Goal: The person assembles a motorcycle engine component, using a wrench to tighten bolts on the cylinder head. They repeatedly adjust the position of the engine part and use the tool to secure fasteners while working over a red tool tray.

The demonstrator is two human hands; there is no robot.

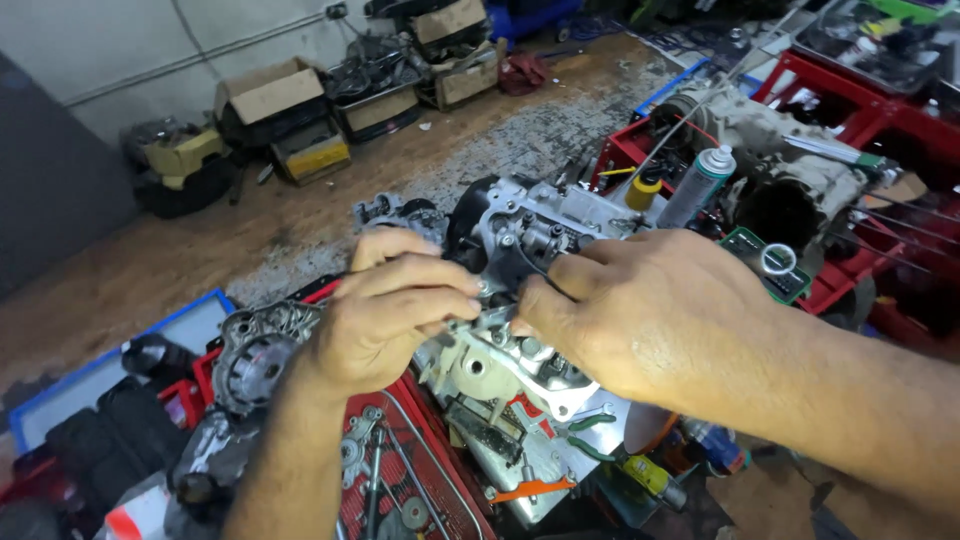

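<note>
A silver and grey engine block point(520, 225) lies in the middle of the view, on top of a red tray point(455, 490). My left hand point(390, 310) has its fingers pinched against the engine's middle part, touching a small metal piece I cannot make out. My right hand point(640, 310) presses on the same spot from the right, its fingertips closed around a thin black wire or hose point(535, 275) that curves up over the casting. What lies between the fingertips is mostly hidden.
A spray can point(700, 185) stands behind the engine beside a second dirty engine casing point(790, 150) on red crates. A round gear part point(255, 360) sits at the left. Pliers and an orange-handled tool point(535, 490) lie below. Cardboard boxes point(275, 95) line the far wall.
</note>
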